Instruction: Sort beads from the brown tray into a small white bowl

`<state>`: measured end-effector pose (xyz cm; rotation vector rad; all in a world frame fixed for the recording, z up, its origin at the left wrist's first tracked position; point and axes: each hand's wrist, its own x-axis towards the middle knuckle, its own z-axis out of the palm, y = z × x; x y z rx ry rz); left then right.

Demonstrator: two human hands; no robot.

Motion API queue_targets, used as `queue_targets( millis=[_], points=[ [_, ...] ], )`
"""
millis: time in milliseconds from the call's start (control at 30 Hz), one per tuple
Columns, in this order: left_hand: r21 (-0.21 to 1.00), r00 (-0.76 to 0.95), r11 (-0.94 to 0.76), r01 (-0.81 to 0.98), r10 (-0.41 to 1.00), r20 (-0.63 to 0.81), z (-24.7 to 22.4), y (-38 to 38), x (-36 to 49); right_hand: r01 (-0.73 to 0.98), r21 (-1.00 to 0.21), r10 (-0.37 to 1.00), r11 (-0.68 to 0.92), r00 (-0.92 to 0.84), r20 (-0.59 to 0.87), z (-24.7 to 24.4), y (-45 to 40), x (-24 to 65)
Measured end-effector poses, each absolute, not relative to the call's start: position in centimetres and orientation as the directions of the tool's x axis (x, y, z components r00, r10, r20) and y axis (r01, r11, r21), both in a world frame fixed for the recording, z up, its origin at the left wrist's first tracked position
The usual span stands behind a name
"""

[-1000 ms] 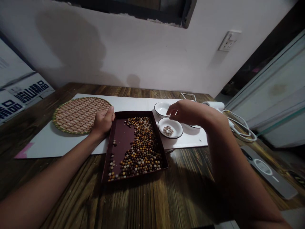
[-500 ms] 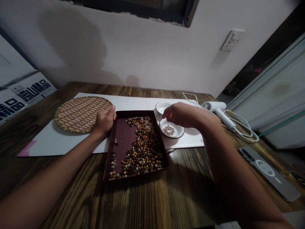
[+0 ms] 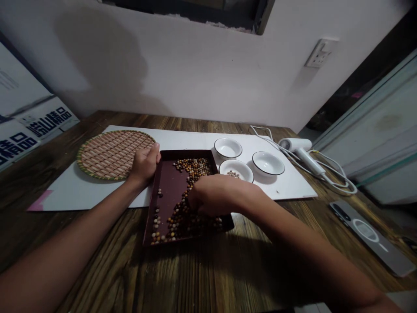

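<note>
A shallow dark maroon tray (image 3: 168,184) lies on the white board, holding a spread of small brown, yellow and white beads (image 3: 194,170). My left hand (image 3: 145,165) grips the tray's upper left corner, beside a round woven bamboo mat (image 3: 112,154). My right hand (image 3: 213,195) is over the tray with its fingertips down among the beads, hiding part of the pile. Whether those fingers hold any beads is hidden. The nearest white bowl (image 3: 236,170) holds a small cluster of pale beads.
Two more black-rimmed white bowls (image 3: 228,148) (image 3: 268,163) stand on the white board (image 3: 286,184). A white hair dryer (image 3: 295,145) and its cord lie to the right, a grey phone (image 3: 366,230) sits on the wooden table (image 3: 234,269), and a wall socket (image 3: 321,53) is above.
My right hand has moved from above the bowls down and left into the tray's beads, uncovering the bowls. My left hand stays at the tray corner.
</note>
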<state>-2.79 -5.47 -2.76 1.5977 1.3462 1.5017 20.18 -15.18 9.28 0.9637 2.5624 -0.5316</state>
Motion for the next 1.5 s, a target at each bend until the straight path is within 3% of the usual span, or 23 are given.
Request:
queue_targets(
  millis=[267,633,900,1500],
  points=[
    [0.901,-0.139,-0.312,0.302,0.92,0.366,-2.7,-5.5,-2.8,0.577,-0.227,0.469,0.785,-0.792,-0.391,7.8,-15.4,19.6],
    [0.91,-0.13,-0.323,0.26,0.922,0.365,-2.7,-5.6,-2.7,0.59,-0.208,0.508,0.78,-0.792,-0.339,9.5,-15.6,20.2],
    [0.9,-0.132,-0.321,0.296,0.919,0.371,-2.7,-5.5,-2.7,0.616,-0.189,0.468,0.764,-0.732,-0.495,9.5,-15.8,19.4],
    [0.9,-0.102,-0.333,0.281,0.922,0.373,-2.4,-5.9,-2.7,0.533,-0.159,0.401,0.831,-0.772,-0.493,8.5,-15.6,19.0]
  ],
)
